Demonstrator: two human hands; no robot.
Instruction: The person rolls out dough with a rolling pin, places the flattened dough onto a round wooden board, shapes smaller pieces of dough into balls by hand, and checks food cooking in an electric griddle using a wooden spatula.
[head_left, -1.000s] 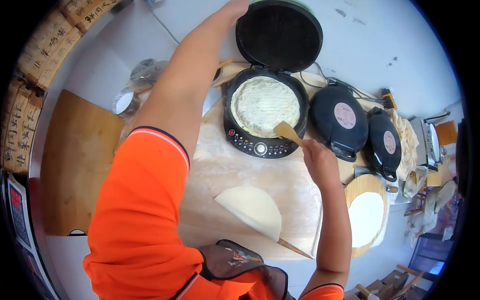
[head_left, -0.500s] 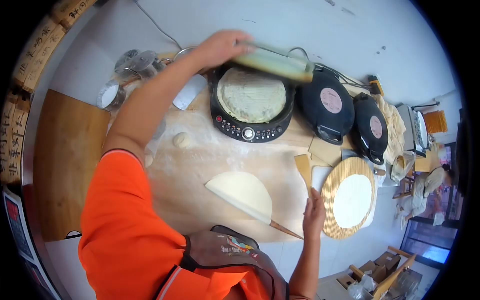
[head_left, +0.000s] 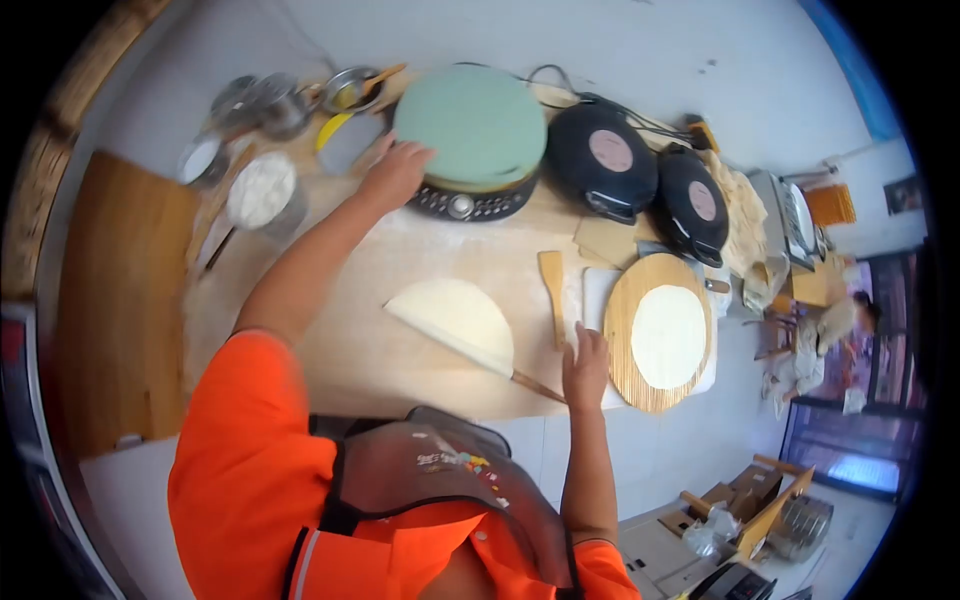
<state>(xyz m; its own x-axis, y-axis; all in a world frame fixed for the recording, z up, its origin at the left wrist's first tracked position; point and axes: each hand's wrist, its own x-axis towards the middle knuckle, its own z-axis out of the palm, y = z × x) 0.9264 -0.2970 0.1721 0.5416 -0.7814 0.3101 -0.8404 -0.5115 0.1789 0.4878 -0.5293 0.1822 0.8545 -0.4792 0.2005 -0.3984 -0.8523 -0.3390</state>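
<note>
My left hand is at the front left rim of a round electric griddle's green lid, its fingers touching the edge. The lid lies down over the griddle and hides the cooking surface. Near the table's front edge is my right hand, fingers extended, beside the handle end of a wooden spatula. Between the hands lies a half-round dough sheet, with a thin wooden stick poking out from its straight edge. Right of my right hand, a flat white dough round rests on a round slatted board.
Two black griddles stand closed at the back right. A tub of flour, a metal bowl and jars are at the back left. Cables run along the wall. Far right, a person sits in the background.
The griddle lid, raised and tilted before, has come down over the flatbread. My left hand has moved down to its front left rim. The view has shifted; my right hand stays by the spatula.
</note>
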